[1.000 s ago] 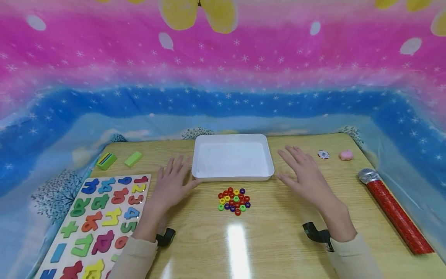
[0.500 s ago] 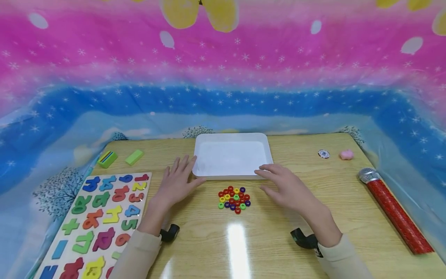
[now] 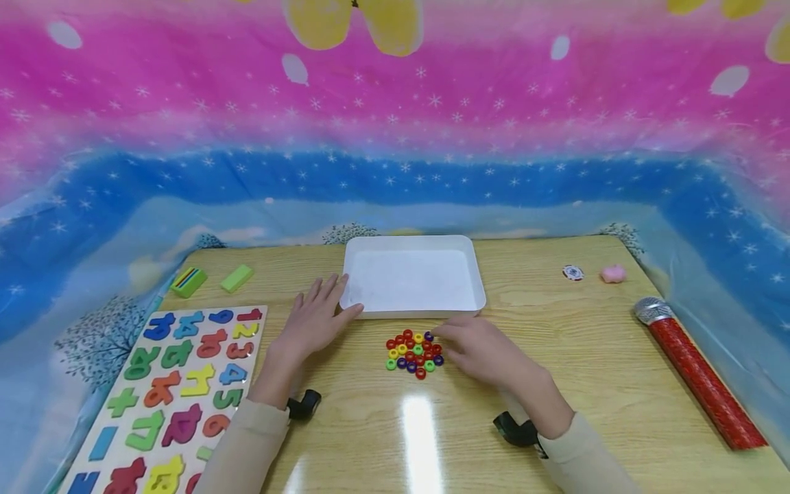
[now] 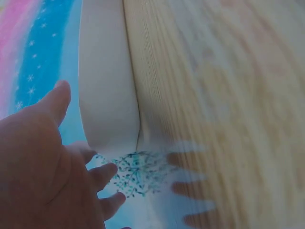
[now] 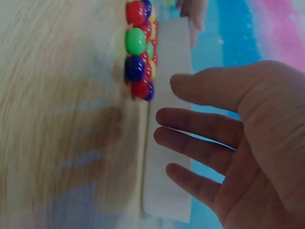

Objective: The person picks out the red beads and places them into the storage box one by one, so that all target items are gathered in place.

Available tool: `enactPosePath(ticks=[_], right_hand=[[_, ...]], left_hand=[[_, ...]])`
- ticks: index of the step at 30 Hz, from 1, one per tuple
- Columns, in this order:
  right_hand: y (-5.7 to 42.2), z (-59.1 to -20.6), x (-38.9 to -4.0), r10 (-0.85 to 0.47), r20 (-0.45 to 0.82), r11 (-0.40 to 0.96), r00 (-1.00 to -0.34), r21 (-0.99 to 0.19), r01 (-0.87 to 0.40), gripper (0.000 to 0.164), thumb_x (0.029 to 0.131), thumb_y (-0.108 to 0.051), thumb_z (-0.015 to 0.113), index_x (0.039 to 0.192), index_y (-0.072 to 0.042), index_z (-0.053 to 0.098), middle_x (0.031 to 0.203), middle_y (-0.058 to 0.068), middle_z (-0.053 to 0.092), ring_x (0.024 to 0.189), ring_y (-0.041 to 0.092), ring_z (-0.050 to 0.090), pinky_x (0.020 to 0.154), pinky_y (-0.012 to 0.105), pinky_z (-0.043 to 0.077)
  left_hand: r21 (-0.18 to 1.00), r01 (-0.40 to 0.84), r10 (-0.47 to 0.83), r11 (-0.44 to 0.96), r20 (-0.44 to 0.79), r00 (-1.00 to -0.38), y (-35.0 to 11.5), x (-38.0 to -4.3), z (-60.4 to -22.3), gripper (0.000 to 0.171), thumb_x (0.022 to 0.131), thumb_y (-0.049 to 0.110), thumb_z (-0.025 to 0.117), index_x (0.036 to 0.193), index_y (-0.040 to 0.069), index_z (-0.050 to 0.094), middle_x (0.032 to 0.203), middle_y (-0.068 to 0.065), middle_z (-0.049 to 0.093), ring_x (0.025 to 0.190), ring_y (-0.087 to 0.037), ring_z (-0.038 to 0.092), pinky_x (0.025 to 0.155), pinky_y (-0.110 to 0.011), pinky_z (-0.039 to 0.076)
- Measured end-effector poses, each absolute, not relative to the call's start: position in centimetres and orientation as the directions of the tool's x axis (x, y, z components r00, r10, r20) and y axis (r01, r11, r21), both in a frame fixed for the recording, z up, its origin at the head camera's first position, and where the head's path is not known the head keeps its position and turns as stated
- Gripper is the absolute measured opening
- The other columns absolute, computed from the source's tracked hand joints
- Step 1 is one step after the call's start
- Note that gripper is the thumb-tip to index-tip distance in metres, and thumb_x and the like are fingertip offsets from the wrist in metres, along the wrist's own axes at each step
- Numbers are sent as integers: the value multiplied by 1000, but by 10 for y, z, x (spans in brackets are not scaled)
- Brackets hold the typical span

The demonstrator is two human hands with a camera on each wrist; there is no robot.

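A cluster of small ring beads (image 3: 411, 360) in red, yellow, green and purple lies in front of a white tray (image 3: 413, 280). My right hand (image 3: 481, 351) hovers at the right side of the beads, its fingertips close to them in the head view. In the right wrist view, the fingers (image 5: 200, 121) are loosely extended, and nothing shows between them and the thumb. My left hand (image 3: 313, 321) is spread at the tray's front left corner, its index finger and thumb right at the rim. The left wrist view shows its palm (image 4: 52, 171) beside the tray wall.
A number puzzle board (image 3: 179, 370) lies at the left, with two green blocks (image 3: 237, 278) behind it. To the right are a red microphone (image 3: 703, 377), a poker chip (image 3: 572, 273) and a pink piece (image 3: 614, 274). A printed cloth (image 3: 395, 185) borders the table.
My right hand has moved left and toward me, from beside the tray to the beads. My left hand has shifted slightly right to the tray's corner. The beads look unmoved.
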State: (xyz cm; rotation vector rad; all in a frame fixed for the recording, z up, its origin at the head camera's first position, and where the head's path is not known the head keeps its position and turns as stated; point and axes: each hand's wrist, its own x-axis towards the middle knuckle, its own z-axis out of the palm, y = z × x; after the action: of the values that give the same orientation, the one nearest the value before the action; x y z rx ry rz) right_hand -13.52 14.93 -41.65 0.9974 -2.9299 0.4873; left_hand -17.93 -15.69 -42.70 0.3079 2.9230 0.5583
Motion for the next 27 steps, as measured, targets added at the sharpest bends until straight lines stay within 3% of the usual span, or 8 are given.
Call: enactPosePath(ticks=[5,27], right_hand=[[138,-423,-139,-616,82,721,-784,-344,-602,21,87,-13,62,106,-19,70,100,-7,65,94,8,60,82,27,51],[132,-433,-139,-610,78,738,-789,-307,-601,14,84,-10,61,93,-21,65,88,-11,57,79,4,48,71,21,47]], left_hand=[[379,171,231,909,-116,-966,-156,-180,-426,80,88,70,27,151,26,3,158,-3,8,145,-33,3,112,-63,6],[410,166,232,897,-116,-966,-147,-175,-424,79,92,61,33,151,17,4,158,-3,11,145,-31,11,113,-59,13]])
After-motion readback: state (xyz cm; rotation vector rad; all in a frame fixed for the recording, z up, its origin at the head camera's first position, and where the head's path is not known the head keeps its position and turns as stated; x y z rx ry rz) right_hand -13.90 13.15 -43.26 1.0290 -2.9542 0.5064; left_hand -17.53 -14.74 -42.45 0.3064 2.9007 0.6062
